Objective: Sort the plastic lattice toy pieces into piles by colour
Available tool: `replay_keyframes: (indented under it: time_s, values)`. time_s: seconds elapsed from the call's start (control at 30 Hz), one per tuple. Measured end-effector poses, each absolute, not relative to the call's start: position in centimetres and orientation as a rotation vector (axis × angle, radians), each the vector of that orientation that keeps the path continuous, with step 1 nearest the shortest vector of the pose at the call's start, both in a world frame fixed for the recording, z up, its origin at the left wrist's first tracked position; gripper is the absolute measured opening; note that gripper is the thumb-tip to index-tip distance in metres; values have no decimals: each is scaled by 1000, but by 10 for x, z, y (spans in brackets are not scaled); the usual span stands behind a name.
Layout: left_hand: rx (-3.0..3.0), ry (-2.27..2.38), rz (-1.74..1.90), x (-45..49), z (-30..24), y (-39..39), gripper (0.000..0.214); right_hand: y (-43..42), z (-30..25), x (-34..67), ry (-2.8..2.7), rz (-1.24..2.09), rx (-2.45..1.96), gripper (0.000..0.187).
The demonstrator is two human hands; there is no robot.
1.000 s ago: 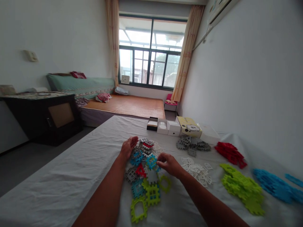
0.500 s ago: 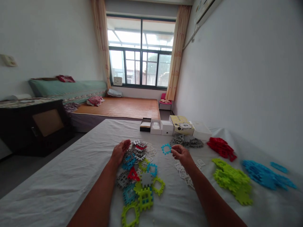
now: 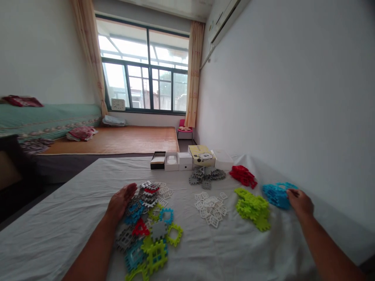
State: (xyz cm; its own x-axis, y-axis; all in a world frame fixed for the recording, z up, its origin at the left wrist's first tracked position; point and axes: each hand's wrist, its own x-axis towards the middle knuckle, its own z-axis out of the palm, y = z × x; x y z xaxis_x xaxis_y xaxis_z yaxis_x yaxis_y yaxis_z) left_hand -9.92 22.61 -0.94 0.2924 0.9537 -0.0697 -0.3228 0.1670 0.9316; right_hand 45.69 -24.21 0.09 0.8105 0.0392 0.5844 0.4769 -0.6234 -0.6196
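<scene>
My left hand rests on its edge against the left side of a mixed pile of toothed plastic building pieces, its fingers stretched out and holding nothing. Grey, blue, red, green and white pieces overlap in that pile. Far to the right, my right hand pinches a blue toothed frame piece between thumb and fingers, on top of a heap of blue pieces. Where the held piece ends and the heap begins is hard to make out.
Green pieces, red pieces, grey pieces and thin white window-like pieces lie in separate heaps. Small open boxes and a yellow cartoon box line the back of the cloth-covered table.
My right hand has carried the blue frame piece rightward to the blue heap. My left hand stays beside the mixed pile. The view has swung to the right.
</scene>
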Motion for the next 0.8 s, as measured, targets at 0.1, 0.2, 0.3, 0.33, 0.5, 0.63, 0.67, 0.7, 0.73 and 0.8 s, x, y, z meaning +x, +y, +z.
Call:
replay_keyframes:
  time_s: [0.1, 0.2, 0.3, 0.33, 0.5, 0.63, 0.67, 0.7, 0.73, 0.8]
  values:
    - [990, 816, 1078, -98, -9, 223, 22, -237, 6, 455, -336, -706, -2282, 24]
    - [994, 807, 1087, -97, -10, 222, 21, -182, 17, 397, -663, -537, -2230, 32]
    - [984, 793, 1098, -97, -14, 222, 21, -108, 22, 293, -1168, -65, -2006, 34]
    - [976, 787, 1102, -97, -16, 223, 22, -86, 22, 254, -1322, 95, -1933, 33]
    - [938, 744, 1120, -98, -25, 227, 22, -9, 12, 112, -1875, 308, -1742, 30]
    - [921, 735, 1116, -98, -25, 226, 21, 22, 3, 91, -1928, 270, -1886, 36]
    - [916, 737, 1115, -98, -24, 225, 21, 26, 2, 92, -1907, 314, -1892, 34]
    - [911, 738, 1115, -98, -23, 225, 21, 28, 3, 95, -1880, 359, -1880, 32]
    - [908, 738, 1116, -97, -22, 224, 21, 29, 5, 97, -1846, 394, -1855, 29]
    - [909, 735, 1121, -97, -21, 224, 22, 25, 9, 102, -1768, 428, -1792, 20]
